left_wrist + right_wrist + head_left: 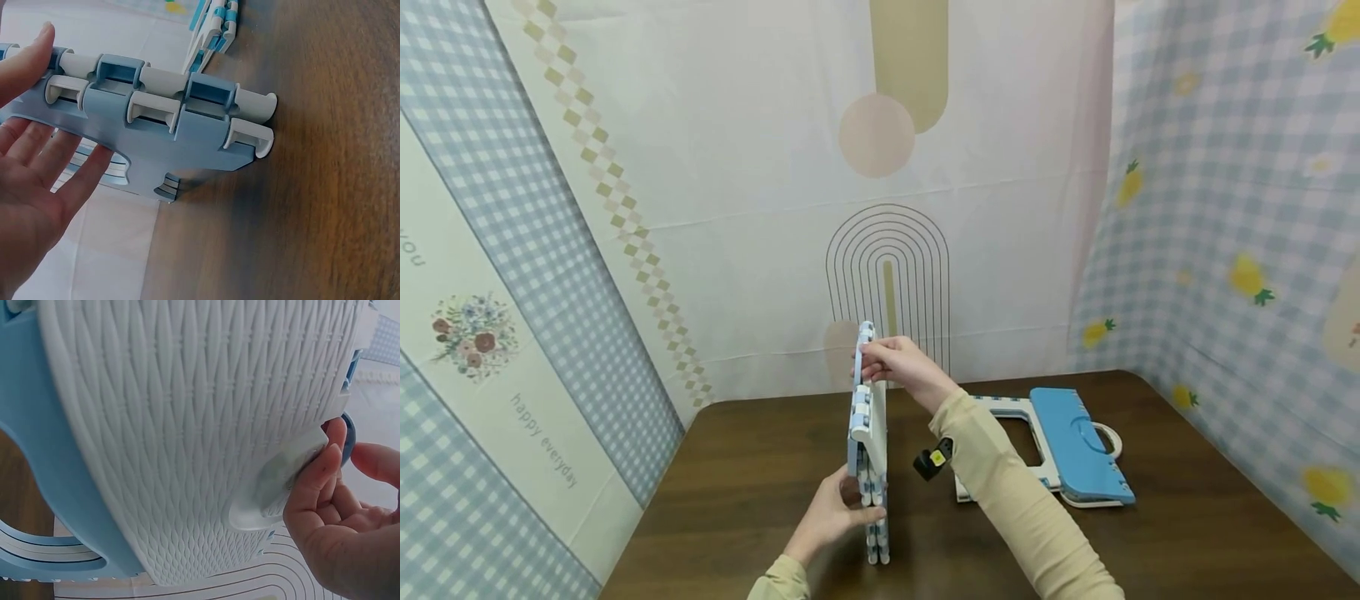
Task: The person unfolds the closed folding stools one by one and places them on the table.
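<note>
A folded blue-and-white plastic panel set [861, 412] stands upright on edge above the table, seen nearly edge-on in the head view. My left hand [833, 512] grips its lower part, thumb on one side and fingers on the other. Interlocking blue and white hinge knuckles [165, 81] run along the edge beside that hand. Higher up, my right hand [906, 367] reaches across to the top part. In the right wrist view its thumb and curled fingers pinch a small blue handle [349, 434] at the edge of a white woven-pattern panel [162, 425].
On the brown wooden table [752, 467] at right lies a similar blue-and-white folding piece [1071, 442] with a white loop handle [1108, 440]. A black camera [934, 458] sits at my right wrist. Printed cloths [760, 208] hang behind and at both sides.
</note>
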`<act>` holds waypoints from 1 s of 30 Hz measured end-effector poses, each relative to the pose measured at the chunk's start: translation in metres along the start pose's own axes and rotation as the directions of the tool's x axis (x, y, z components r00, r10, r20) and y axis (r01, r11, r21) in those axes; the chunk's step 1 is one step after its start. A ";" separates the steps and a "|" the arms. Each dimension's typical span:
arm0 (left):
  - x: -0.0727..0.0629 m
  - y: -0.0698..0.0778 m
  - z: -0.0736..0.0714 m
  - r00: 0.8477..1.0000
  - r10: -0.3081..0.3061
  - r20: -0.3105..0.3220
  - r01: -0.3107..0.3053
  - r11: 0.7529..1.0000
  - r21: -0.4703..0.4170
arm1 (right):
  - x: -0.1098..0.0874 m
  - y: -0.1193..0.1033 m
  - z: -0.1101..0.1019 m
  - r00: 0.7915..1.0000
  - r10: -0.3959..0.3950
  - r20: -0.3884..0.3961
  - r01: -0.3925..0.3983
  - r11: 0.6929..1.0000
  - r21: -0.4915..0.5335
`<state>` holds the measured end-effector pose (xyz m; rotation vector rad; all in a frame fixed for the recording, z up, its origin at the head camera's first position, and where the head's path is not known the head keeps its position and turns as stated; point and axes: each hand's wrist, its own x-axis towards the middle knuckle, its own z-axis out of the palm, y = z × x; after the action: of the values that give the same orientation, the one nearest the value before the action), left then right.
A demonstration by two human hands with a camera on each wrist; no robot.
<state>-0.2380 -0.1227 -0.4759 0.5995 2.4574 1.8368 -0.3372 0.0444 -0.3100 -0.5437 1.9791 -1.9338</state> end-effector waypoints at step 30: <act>-0.022 -0.002 0.003 0.984 -0.059 -0.167 0.058 0.998 -0.008 | -0.096 0.175 0.039 0.976 -0.121 0.180 0.133 0.990 -0.054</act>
<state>-0.2174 -0.1274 -0.4829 0.3828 2.5428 1.9431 -0.2424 0.0589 -0.4891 -0.8475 1.9433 -1.8266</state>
